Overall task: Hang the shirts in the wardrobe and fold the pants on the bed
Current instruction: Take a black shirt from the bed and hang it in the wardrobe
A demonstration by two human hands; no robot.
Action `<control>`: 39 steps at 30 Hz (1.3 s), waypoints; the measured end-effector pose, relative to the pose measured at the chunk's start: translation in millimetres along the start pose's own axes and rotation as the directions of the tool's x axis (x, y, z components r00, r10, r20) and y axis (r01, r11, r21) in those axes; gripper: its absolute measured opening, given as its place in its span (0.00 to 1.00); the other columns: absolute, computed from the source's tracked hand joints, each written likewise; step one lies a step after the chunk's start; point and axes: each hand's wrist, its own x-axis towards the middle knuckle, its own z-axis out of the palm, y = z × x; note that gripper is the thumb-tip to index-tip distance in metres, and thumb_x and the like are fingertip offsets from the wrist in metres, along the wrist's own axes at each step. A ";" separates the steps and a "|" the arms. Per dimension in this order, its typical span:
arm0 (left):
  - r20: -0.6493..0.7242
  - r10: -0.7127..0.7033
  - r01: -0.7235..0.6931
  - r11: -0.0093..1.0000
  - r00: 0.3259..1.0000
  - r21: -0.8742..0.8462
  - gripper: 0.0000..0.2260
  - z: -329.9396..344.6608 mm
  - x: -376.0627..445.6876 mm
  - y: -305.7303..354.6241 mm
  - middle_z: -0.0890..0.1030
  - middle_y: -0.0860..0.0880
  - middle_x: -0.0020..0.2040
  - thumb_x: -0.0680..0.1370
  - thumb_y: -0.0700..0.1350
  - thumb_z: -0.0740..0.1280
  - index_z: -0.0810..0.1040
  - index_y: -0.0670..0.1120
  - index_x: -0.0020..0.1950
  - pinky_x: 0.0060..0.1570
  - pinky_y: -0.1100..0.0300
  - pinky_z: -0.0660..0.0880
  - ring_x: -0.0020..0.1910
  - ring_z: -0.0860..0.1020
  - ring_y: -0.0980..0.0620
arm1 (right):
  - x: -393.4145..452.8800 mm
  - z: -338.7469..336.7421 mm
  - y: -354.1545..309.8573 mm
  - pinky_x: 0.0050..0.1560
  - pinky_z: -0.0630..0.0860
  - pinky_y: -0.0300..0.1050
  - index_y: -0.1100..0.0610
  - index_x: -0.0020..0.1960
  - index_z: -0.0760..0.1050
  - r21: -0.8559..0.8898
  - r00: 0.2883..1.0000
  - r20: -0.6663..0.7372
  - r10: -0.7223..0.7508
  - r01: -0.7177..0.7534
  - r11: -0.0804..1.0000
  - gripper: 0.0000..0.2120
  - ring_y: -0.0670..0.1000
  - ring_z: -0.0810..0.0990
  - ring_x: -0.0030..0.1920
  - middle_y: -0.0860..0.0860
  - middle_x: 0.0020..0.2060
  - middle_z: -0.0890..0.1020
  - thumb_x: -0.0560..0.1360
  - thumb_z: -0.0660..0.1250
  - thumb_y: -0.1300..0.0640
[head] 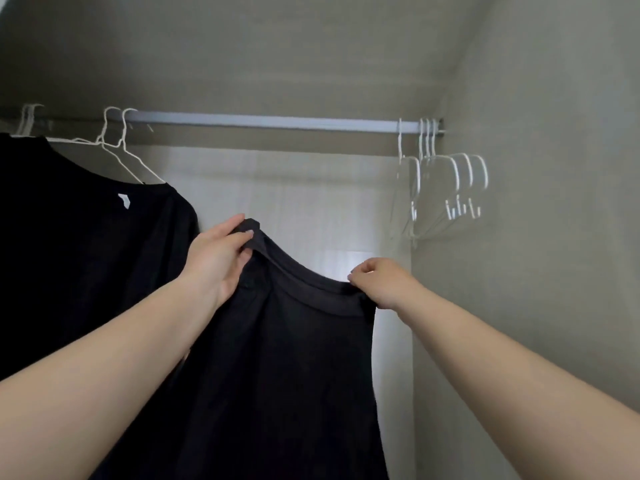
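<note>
A dark shirt hangs between my two hands inside the wardrobe, below the white rail. My left hand pinches its upper edge at the left, and my right hand grips the same edge at the right. The neckline sags between them. No hanger shows in this shirt. At the left, black shirts hang on white wire hangers from the rail.
Several empty white hangers hang bunched at the rail's right end, close to the wardrobe's right wall. The rail's middle stretch is bare. The pale back panel is behind the shirt.
</note>
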 end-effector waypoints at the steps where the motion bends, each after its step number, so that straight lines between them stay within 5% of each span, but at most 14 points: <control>1: 0.030 0.011 -0.011 1.000 0.999 0.019 0.18 7.1 7.2 1.3 0.80 0.43 0.57 0.77 0.29 0.62 0.76 0.42 0.64 0.55 0.61 0.77 0.53 0.80 0.51 | 1.8 -5.1 -10.9 0.44 0.69 0.41 0.52 0.51 0.76 -0.080 1.000 0.002 -0.018 0.018 0.997 0.07 0.51 0.75 0.43 0.47 0.42 0.75 0.76 0.62 0.54; 4: 0.125 0.017 -0.024 0.998 0.992 0.049 0.19 26.1 23.1 4.2 0.80 0.44 0.53 0.77 0.27 0.61 0.75 0.41 0.65 0.45 0.65 0.78 0.46 0.80 0.53 | 7.5 -20.1 -44.4 0.49 0.72 0.43 0.50 0.63 0.73 -0.327 0.975 -0.116 -0.189 0.142 0.934 0.16 0.53 0.77 0.49 0.49 0.58 0.73 0.77 0.61 0.50; 7: 0.175 0.026 -0.038 0.997 0.984 0.066 0.19 39.3 35.7 6.0 0.80 0.43 0.56 0.77 0.28 0.62 0.74 0.41 0.66 0.43 0.66 0.78 0.45 0.80 0.54 | 16.4 -37.7 -72.5 0.56 0.70 0.48 0.53 0.63 0.74 -0.679 0.868 -0.192 -0.457 0.219 0.701 0.16 0.55 0.73 0.59 0.52 0.64 0.70 0.78 0.59 0.51; 10: 0.204 0.040 -0.050 0.998 0.978 0.043 0.19 47.5 47.7 6.1 0.80 0.42 0.56 0.77 0.30 0.64 0.74 0.41 0.67 0.40 0.66 0.79 0.45 0.81 0.52 | 29.5 -58.5 -92.3 0.64 0.63 0.50 0.56 0.58 0.76 -0.916 0.783 -0.160 -0.602 0.110 0.386 0.13 0.58 0.67 0.64 0.55 0.63 0.70 0.76 0.60 0.57; 13: 0.222 0.039 -0.051 0.997 0.974 0.051 0.18 52.0 53.7 4.5 0.80 0.43 0.57 0.77 0.32 0.65 0.74 0.41 0.67 0.41 0.66 0.80 0.47 0.81 0.51 | 37.0 -76.7 -101.4 0.64 0.64 0.51 0.56 0.60 0.75 -0.962 0.832 -0.189 -0.522 -0.048 0.270 0.14 0.59 0.67 0.64 0.57 0.61 0.70 0.75 0.61 0.60; 19: 0.236 0.007 -0.024 0.997 0.972 0.071 0.18 48.6 63.1 0.8 0.80 0.44 0.57 0.77 0.32 0.65 0.75 0.43 0.66 0.38 0.67 0.80 0.49 0.81 0.50 | 44.5 -92.4 -97.9 0.47 0.65 0.48 0.59 0.65 0.71 -0.941 0.890 -0.279 -0.361 -0.178 0.289 0.19 0.59 0.71 0.62 0.59 0.62 0.69 0.75 0.60 0.65; 23: 0.252 -0.003 -0.028 0.993 0.968 0.116 0.19 42.4 67.0 -3.6 0.79 0.44 0.59 0.77 0.32 0.65 0.74 0.43 0.67 0.44 0.62 0.78 0.53 0.81 0.49 | 51.1 -96.7 -89.5 0.46 0.66 0.46 0.60 0.67 0.70 -0.914 0.911 -0.322 -0.257 -0.229 0.335 0.20 0.60 0.74 0.61 0.59 0.63 0.69 0.76 0.60 0.66; 26: 0.255 -0.023 -0.014 0.990 0.967 0.142 0.18 35.3 72.2 -8.3 0.80 0.44 0.58 0.77 0.32 0.66 0.75 0.43 0.66 0.47 0.59 0.76 0.54 0.81 0.49 | 56.7 -98.7 -82.9 0.50 0.70 0.48 0.61 0.67 0.70 -0.848 0.913 -0.370 -0.175 -0.254 0.466 0.20 0.60 0.74 0.63 0.59 0.64 0.73 0.75 0.59 0.68; 35: 0.233 -0.082 0.025 0.970 0.969 0.241 0.11 21.4 82.1 -23.8 0.82 0.44 0.55 0.77 0.35 0.67 0.79 0.44 0.58 0.46 0.59 0.77 0.52 0.81 0.48 | 70.7 -83.7 -75.0 0.41 0.66 0.47 0.59 0.66 0.67 -0.753 0.781 -0.478 -0.402 -0.129 0.645 0.20 0.61 0.76 0.53 0.58 0.58 0.70 0.75 0.57 0.70; 39: 0.191 -0.098 0.036 0.953 0.977 0.301 0.08 6.6 86.3 -26.8 0.83 0.45 0.52 0.79 0.37 0.65 0.80 0.46 0.55 0.54 0.54 0.76 0.52 0.81 0.48 | 69.5 -72.6 -64.5 0.41 0.67 0.46 0.56 0.69 0.65 -0.749 0.743 -0.451 -0.494 -0.015 0.663 0.25 0.61 0.76 0.54 0.56 0.60 0.72 0.74 0.54 0.71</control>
